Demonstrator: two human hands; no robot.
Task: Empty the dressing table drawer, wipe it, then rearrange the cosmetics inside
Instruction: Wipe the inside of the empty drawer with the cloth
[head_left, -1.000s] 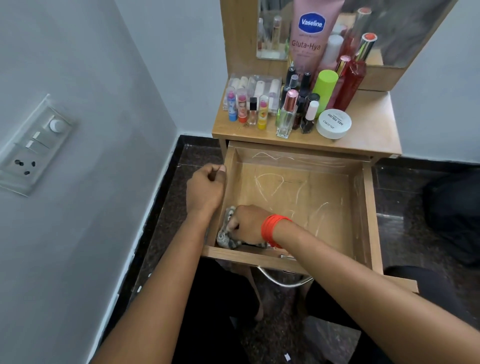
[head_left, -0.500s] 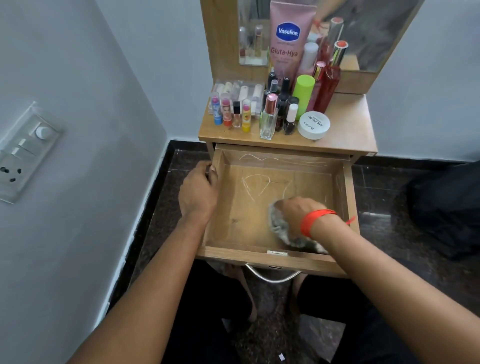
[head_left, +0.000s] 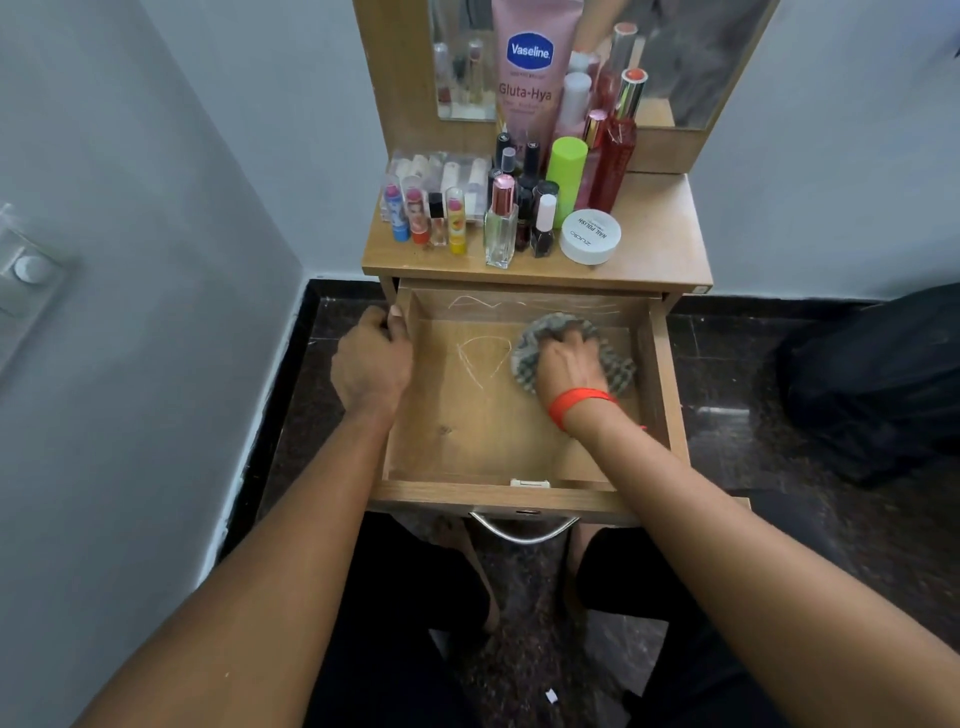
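Observation:
The wooden drawer (head_left: 467, 441) is pulled out of the dressing table, with white scratch marks on its bottom and nothing in it but a grey checked cloth (head_left: 621, 371). My right hand (head_left: 569, 364), with a red band on the wrist, presses the cloth against the drawer bottom near the back right corner, fingers curled into it. My left hand (head_left: 371, 358) grips the drawer's left wall near the back. The cosmetics stand on the tabletop (head_left: 660, 249): lip balms (head_left: 421, 215), a clear perfume bottle (head_left: 501, 226), nail polish bottles (head_left: 543, 228), a white jar (head_left: 590, 236), a green can (head_left: 569, 176), red bottles (head_left: 613, 156), a pink Vaseline tube (head_left: 530, 73).
A mirror (head_left: 685, 62) stands behind the cosmetics. A grey wall with a switch plate (head_left: 26, 265) is close on the left. A dark bag (head_left: 878, 384) lies on the dark stone floor at the right. The drawer's metal handle (head_left: 522, 532) hangs over my legs.
My right hand has swept the cloth from the front left corner across the drawer to the back right. My left hand has stayed on the left wall.

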